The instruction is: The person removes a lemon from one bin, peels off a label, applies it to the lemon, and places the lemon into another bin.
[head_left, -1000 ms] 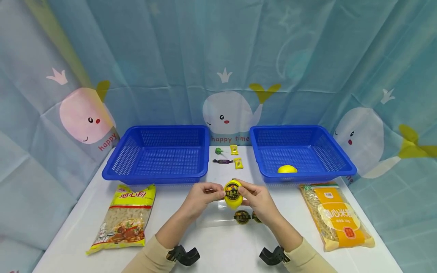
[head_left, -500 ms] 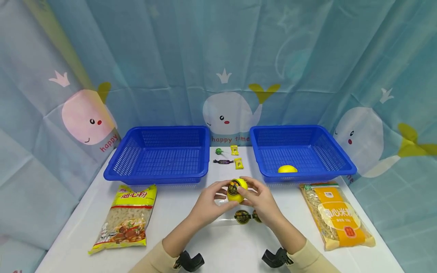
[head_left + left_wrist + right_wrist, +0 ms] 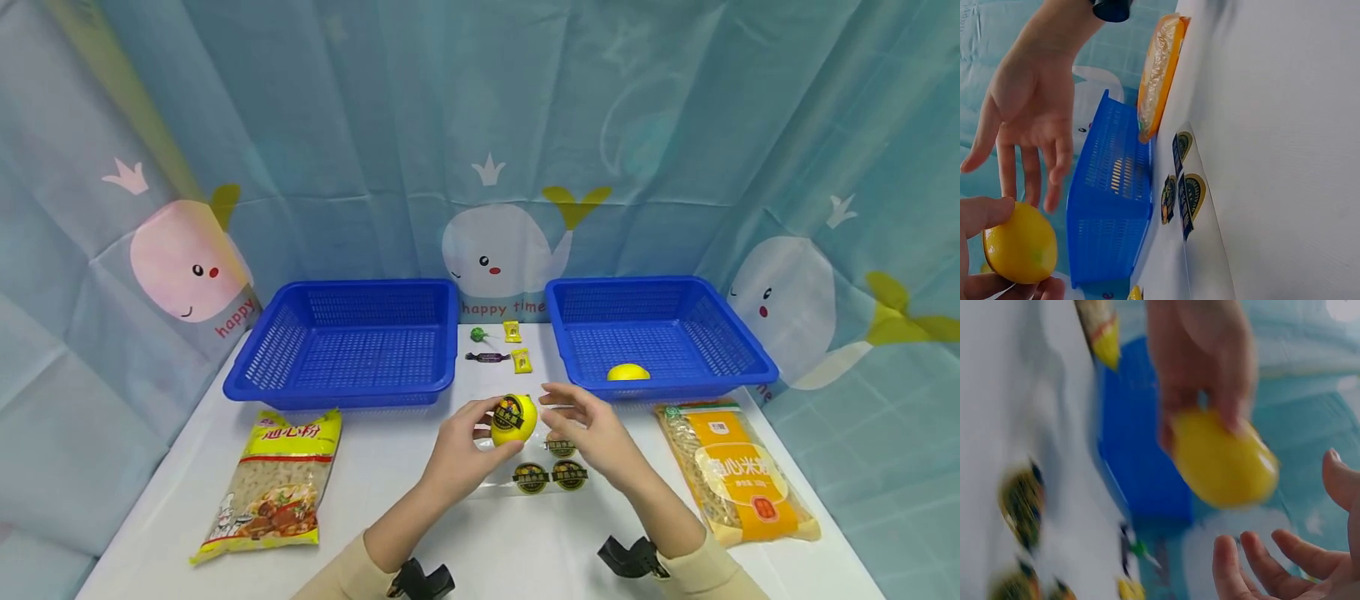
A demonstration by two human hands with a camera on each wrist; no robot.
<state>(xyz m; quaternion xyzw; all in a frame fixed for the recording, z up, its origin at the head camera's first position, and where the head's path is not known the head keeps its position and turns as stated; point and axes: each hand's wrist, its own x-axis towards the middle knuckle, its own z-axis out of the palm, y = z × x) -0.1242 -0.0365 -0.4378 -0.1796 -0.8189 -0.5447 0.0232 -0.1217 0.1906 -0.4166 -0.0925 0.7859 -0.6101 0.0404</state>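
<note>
1. The left hand (image 3: 457, 450) grips a yellow lemon (image 3: 513, 419) above the table (image 3: 480, 542), fingers curled round it, its dark sticker turned up toward the head camera
2. The right hand (image 3: 596, 429) hovers just beside the lemon, fingers loose and spread, holding nothing
3. A sticker sheet (image 3: 551, 473) lies flat under both hands, within easy reach
4. A second lemon (image 3: 627, 372) sits in the right basket (image 3: 738, 333); the left basket (image 3: 255, 371) holds nothing visible

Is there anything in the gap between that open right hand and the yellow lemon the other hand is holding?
Nothing visible. The left hand grips the lemon, and the right hand hovers open beside it with only air between them.
</note>
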